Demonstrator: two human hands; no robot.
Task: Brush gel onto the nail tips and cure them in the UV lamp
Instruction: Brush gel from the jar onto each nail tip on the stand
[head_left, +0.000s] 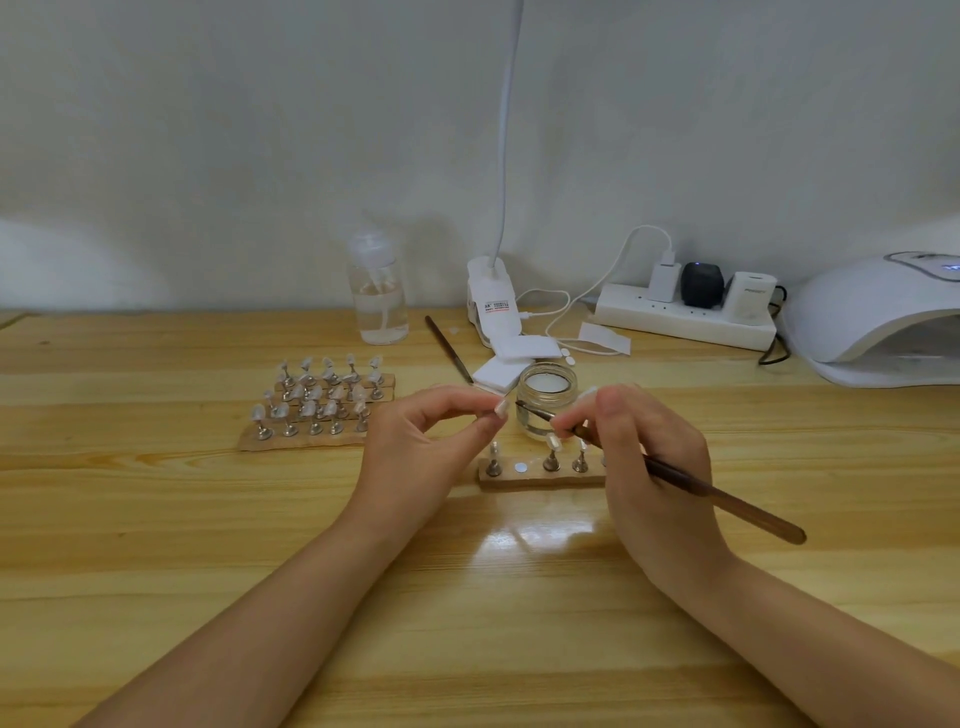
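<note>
2 hands work just above the bench (156, 519) in the head view, the only view there is. The left hand (431, 441) pinches a single nail tip (502, 407) between thumb and fingertips, its grip clamped on the tip or the small stand under it, lifted near the glass jar (546, 400), probably so the surface faces the bristles. The right hand (639, 457) has its grip closed pencil-fashion on a dark-handled brush (691, 483), bristle end aimed at the held tip and almost touching it; that low hold likely gives fine control. The tip looks small, pale and glossy, though blur hides any gel on it.

Below the hands, a wooden strip (540, 480) carries a few tips on metal stands, with 1 bare round seat showing, presumably the held tip's place. More tips stand in rows on a holder block (317, 405) to the left. The UV lamp (878, 317) waits at the far right, well apart.
</note>
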